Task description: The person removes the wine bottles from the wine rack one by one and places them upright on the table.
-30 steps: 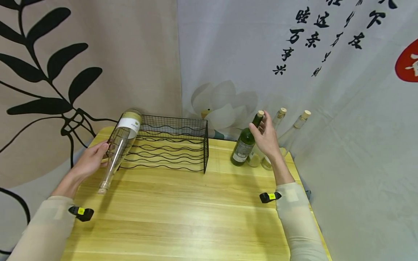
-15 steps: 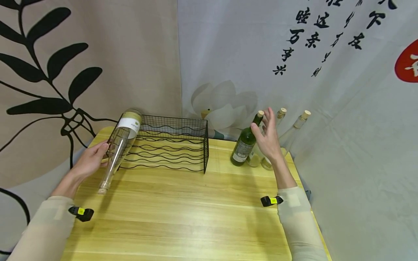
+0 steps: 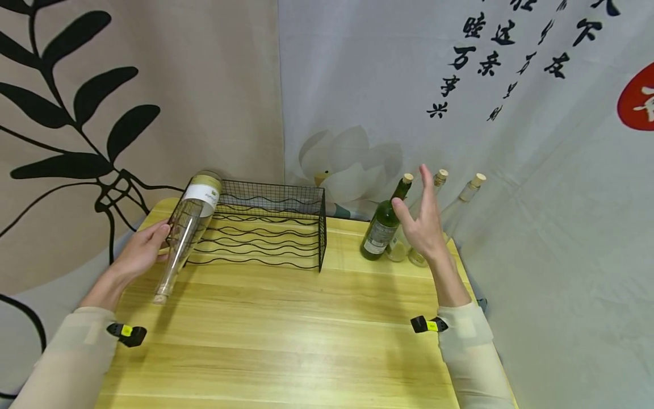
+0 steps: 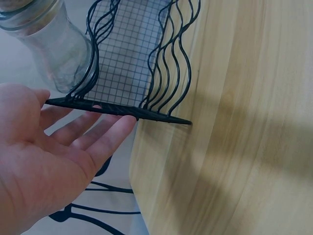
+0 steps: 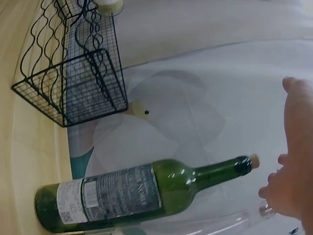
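Observation:
At the left, my left hand point(image 3: 143, 248) holds the end panel of a black wire wine rack point(image 4: 122, 113), thumb near its upper edge and fingers along its outer side. A clear glass bottle point(image 3: 194, 216) with a white label lies on top of the rack, its corked neck tilted down toward me. My right hand point(image 3: 425, 224) is open, thumb and fingers spread, just right of a corked green wine bottle point(image 5: 127, 193). That bottle stands upright with nothing gripping it. Behind the right hand stand two clear corked bottles point(image 3: 462, 199), partly hidden by it.
The wooden table point(image 3: 306, 335) carries the rack at back left and the standing bottles at back right, near its edge. A printed cloth point(image 3: 347, 85) hangs close behind, and another covers the right side.
My right hand has drawn away from the green bottle's neck, a little right and toward me, its fingers straightening and spreading. The left hand, rack and bottles stay as they were.

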Available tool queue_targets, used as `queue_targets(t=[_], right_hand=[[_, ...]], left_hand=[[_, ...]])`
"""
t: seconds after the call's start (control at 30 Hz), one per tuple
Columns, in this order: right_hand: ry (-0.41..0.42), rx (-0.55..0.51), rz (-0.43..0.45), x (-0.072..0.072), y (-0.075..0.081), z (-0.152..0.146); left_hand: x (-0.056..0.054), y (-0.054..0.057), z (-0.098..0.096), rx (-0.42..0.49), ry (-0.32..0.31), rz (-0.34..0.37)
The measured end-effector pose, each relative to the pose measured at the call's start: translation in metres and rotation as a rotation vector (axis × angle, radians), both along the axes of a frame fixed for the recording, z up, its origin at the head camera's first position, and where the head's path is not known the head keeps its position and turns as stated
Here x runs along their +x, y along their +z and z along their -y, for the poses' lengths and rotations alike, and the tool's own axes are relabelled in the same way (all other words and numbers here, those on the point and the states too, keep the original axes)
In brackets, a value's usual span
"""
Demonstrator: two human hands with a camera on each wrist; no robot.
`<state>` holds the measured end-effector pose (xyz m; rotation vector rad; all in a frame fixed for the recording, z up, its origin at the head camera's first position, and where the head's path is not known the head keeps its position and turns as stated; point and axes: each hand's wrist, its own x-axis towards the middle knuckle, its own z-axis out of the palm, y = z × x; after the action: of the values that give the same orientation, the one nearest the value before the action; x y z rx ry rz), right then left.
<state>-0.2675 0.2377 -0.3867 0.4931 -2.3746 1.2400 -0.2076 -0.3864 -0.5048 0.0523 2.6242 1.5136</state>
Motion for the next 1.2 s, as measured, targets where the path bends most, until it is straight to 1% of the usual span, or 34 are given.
queue_targets(t=[0.17, 0.23, 0.33, 0.6, 0.7, 0.9, 1.03, 1.2], right_hand=[[0.036, 0.063, -0.151, 0.010, 0.007, 0.010], [0.057, 0.082, -0.197, 0.013, 0.009, 0.014], [0.089, 0.095, -0.235, 0.017, 0.011, 0.020], [0.166, 0.127, -0.266, 0.024, 0.011, 0.037], [0.202, 0.128, -0.254, 0.025, 0.008, 0.044], [0.248, 0.138, -0.179, 0.023, -0.002, 0.057], [0.272, 0.134, -0.109, 0.020, -0.010, 0.066], [0.281, 0.114, 0.017, 0.016, -0.022, 0.076]], left_hand=[[0.000, 0.000, 0.001, -0.011, 0.003, 0.007], [0.000, 0.000, 0.000, -0.002, 0.003, 0.008], [-0.001, -0.001, 0.000, 0.011, 0.001, 0.008], [-0.003, -0.002, 0.001, 0.017, 0.006, 0.014], [-0.002, -0.002, 0.000, 0.018, 0.007, 0.011], [-0.002, -0.002, 0.000, 0.021, 0.005, 0.002], [-0.002, -0.002, -0.001, 0.025, 0.007, 0.001], [-0.002, -0.002, 0.000, 0.028, 0.004, 0.010]])
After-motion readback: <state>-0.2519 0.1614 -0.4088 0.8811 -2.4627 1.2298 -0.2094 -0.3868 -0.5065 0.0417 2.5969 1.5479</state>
